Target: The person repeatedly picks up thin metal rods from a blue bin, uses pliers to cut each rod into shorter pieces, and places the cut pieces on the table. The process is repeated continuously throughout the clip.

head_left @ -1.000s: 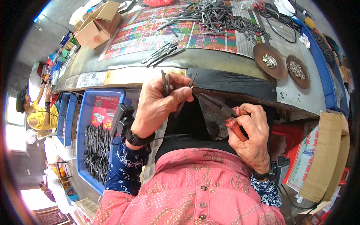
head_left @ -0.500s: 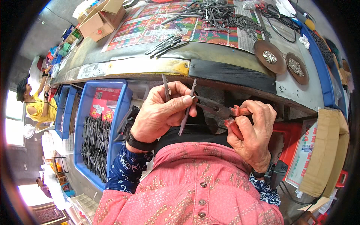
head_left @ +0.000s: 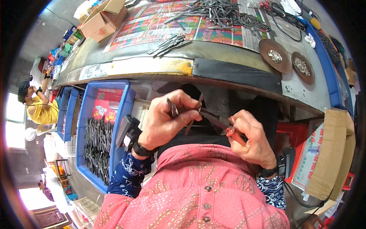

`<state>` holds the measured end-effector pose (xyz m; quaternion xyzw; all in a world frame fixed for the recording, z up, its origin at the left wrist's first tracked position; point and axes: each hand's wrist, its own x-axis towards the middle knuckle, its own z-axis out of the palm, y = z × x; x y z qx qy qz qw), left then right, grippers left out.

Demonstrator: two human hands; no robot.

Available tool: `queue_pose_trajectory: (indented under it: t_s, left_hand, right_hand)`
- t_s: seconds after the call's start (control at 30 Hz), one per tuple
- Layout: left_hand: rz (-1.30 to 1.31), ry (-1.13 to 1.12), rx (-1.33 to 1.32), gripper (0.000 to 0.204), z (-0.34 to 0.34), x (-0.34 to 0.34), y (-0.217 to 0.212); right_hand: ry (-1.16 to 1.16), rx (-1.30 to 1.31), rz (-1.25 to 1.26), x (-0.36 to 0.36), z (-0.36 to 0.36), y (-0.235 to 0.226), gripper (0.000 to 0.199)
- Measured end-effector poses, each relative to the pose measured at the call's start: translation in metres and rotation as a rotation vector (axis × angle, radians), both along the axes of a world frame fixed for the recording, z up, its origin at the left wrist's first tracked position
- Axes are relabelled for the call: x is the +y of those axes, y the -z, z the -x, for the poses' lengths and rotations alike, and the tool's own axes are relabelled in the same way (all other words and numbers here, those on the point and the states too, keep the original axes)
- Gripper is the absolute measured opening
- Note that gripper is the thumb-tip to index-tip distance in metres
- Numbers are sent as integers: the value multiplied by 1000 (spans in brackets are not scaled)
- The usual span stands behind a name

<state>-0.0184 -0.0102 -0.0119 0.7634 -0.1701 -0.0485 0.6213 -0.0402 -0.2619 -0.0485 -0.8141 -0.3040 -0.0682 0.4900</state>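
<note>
My left hand (head_left: 162,124) is closed, pinching a narrow dark strip (head_left: 200,100) between thumb and forefinger. A second strip (head_left: 174,110) is tucked among its bent fingers. From the right, pliers (head_left: 216,120) with red handles reach to the pinched strip, their jaw tips at or very close to it by my left thumb. My right hand (head_left: 253,139) is wrapped round those handles. Whether the jaws grip a small piece there cannot be made out. Both hands are above my lap, just before the table edge.
On the table (head_left: 145,66) lie a heap of dark strips (head_left: 219,15) and a smaller bundle (head_left: 169,45). Two brown dishes (head_left: 284,67) hold small silvery pieces. A blue crate (head_left: 126,97) of strips (head_left: 97,149) stands left, a cardboard box (head_left: 322,152) right. A person in yellow (head_left: 42,105) sits far left.
Both hands have turned and the pinched strip has tilted. My right hand and the pliers have moved slightly left and down. The person in yellow has shifted posture.
</note>
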Motion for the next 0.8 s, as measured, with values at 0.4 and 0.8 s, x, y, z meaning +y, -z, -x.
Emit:
queue_pose_trajectory:
  t_s: [0.4, 0.8]
  left_hand:
    - [-401, 123, -611, 23, -25, 3, -12]
    - [-638, -261, -697, 10, -107, 25, 2]
  right_hand:
    - [-146, 373, -182, -9, -9, 5, 19]
    - [157, 39, -45, -6, -12, 17, 20]
